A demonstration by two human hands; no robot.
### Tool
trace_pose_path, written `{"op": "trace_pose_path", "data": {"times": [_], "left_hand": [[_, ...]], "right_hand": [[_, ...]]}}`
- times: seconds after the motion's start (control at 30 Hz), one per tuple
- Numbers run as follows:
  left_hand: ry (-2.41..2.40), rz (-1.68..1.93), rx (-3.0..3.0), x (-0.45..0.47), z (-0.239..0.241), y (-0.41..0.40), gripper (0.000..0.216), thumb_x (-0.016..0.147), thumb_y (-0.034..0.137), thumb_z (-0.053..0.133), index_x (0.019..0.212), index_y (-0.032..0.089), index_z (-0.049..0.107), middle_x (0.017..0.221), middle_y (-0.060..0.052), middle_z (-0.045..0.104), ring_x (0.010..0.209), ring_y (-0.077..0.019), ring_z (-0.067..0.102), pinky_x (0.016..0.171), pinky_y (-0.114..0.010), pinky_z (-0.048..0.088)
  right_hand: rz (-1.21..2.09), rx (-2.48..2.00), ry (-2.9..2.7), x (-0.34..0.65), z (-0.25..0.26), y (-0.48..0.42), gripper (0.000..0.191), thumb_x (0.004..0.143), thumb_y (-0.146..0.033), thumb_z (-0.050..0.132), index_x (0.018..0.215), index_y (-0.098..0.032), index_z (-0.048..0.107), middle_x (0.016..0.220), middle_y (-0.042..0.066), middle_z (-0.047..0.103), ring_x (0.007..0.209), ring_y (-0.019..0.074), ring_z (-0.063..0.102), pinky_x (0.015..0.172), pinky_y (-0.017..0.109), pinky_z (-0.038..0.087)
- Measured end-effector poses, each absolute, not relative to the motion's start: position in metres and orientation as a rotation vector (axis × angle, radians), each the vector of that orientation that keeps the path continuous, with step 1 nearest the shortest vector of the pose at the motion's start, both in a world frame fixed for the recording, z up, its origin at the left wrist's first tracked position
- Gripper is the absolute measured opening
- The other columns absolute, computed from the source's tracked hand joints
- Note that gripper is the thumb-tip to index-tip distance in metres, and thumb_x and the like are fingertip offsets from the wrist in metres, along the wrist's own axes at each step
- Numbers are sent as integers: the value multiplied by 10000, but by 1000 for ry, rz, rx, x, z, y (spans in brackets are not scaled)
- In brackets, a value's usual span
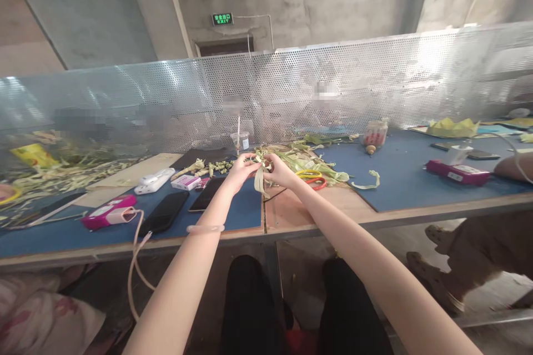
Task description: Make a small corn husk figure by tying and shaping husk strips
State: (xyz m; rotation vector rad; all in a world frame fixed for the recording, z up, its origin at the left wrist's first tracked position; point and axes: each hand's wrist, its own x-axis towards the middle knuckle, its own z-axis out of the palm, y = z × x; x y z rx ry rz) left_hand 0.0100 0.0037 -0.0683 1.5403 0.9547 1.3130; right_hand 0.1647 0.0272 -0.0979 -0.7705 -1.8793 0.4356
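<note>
Both my hands meet above the table's near part, at the middle of the view. My left hand [242,172] has its fingers bent round the top of a pale green leaf strip [259,183]. From the other side, my right hand [278,171] pinches the same strip, whose loose end hangs down between them. Exactly how the fingertips grip it is too small to make out. Just behind and to the right lies a heap of pale green leaves [297,160]. Scissors with yellow handles [307,173] and a red-orange handle [318,183] rest beside my right wrist.
Left of my hands are knobbly green pieces [219,168], a dark phone [208,194], a black power bank [164,213], a white charger [155,180] and a magenta box [109,212]. A plastic cup [375,133] stands right. A perforated metal screen [291,89] closes the back.
</note>
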Motion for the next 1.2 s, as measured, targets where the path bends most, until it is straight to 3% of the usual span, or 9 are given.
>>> {"op": "trace_pose_path", "data": {"times": [0.13,0.37,0.9,1.2], "left_hand": [[920,1307,1559,11,-67,1,448,639,246,710,1021,220,478,746,16,622,672,-137,624,679,-292,499],[933,1271,1591,11,-68,1,328,648,254,706,901,197,505,734,3,630,619,-122,608,654,-275,492],[952,1245,1574,10,-69,3,346,637,234,723,934,195,552,723,7,633,608,-125,609,654,-276,493],[928,1242,1558,9,-71,8,438,644,215,722,1067,178,613,687,1,609,639,-145,611,688,-299,497]], "right_hand": [[432,-785,-1883,164,-96,26,474,644,-251,660,1075,-151,490,859,21,484,684,119,440,610,260,405],[423,-793,-1906,165,-97,26,495,648,-260,659,1089,-135,473,881,36,489,693,126,444,619,266,405],[488,-787,-1876,166,-94,20,495,643,-272,652,1084,-152,462,861,11,489,684,117,454,621,258,392],[451,-783,-1874,168,-94,20,502,653,-311,661,1085,-162,452,830,1,484,681,123,468,627,265,406]]}}
